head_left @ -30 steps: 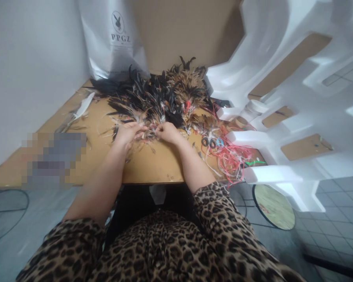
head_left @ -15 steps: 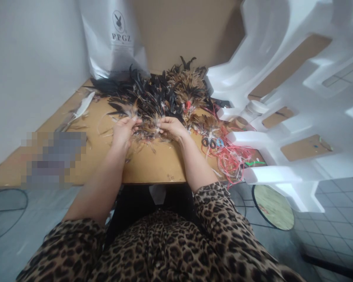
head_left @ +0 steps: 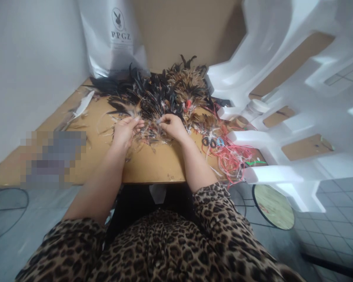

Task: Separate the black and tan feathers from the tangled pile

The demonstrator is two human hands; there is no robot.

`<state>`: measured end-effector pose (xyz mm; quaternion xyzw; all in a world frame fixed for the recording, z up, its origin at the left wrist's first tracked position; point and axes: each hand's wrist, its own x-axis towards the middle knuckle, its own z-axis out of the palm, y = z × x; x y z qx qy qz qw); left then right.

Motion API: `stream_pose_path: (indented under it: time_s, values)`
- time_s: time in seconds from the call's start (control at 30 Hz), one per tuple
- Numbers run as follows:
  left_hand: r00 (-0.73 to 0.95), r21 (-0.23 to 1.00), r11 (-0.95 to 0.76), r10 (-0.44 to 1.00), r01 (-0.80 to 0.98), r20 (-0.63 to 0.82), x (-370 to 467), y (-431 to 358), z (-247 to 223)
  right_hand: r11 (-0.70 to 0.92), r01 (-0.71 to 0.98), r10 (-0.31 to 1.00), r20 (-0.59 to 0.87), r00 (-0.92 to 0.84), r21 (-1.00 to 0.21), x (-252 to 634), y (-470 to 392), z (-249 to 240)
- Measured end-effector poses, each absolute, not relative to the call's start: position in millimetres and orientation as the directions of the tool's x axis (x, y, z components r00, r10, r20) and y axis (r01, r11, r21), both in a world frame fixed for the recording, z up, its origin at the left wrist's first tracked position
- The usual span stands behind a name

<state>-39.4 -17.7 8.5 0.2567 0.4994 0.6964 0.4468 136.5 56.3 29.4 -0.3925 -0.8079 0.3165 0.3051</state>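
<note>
My left hand [head_left: 125, 132] is closed in a pinch on a small brown feather [head_left: 134, 109], whose fluffy end stands up above the fingertips. A short gap away, my right hand [head_left: 174, 127] has its thumb and forefinger pressed together, palm down. A pale wisp seems to show at those fingertips, too small to make out. Loose brown feathers [head_left: 150, 136] lie scattered below and between both hands. Just beyond them spreads a heap of glossy black feathers [head_left: 154, 92], and to its right is a bushy brown feather bunch [head_left: 191, 88] with a red spot at its base.
A white feather [head_left: 84, 103] lies on the left of the wooden table [head_left: 106, 168]. Scissors with black handles [head_left: 208, 142] and tangled red string [head_left: 231, 158] are on the right, beside white foam packing [head_left: 270, 174]. A white printed bag [head_left: 117, 55] stands behind. A blurred-out patch covers something at left.
My right hand has lifted slightly, and the brown fluff that showed at its fingertips is no longer visible there. My left hand keeps its pinch almost in place, its other fingers a little more spread.
</note>
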Motion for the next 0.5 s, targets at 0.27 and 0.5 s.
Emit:
stream_pose_path:
  time_s: [0.27, 0.5]
  values:
    - [-0.473, 0.928, -0.099, 0.876, -0.360, -0.090, -37.5, -18.1, 10.8, 0.610, 0.578, 0.693, 0.011, -0.721, -0.542, 146.8, 33.2, 58.2]
    - [-0.472, 0.927, -0.092, 0.876, -0.364, -0.098, -36.1, -18.9, 11.9, 0.604, 0.776, 0.761, -0.158, -0.630, -0.182, 133.5, 18.3, 60.9]
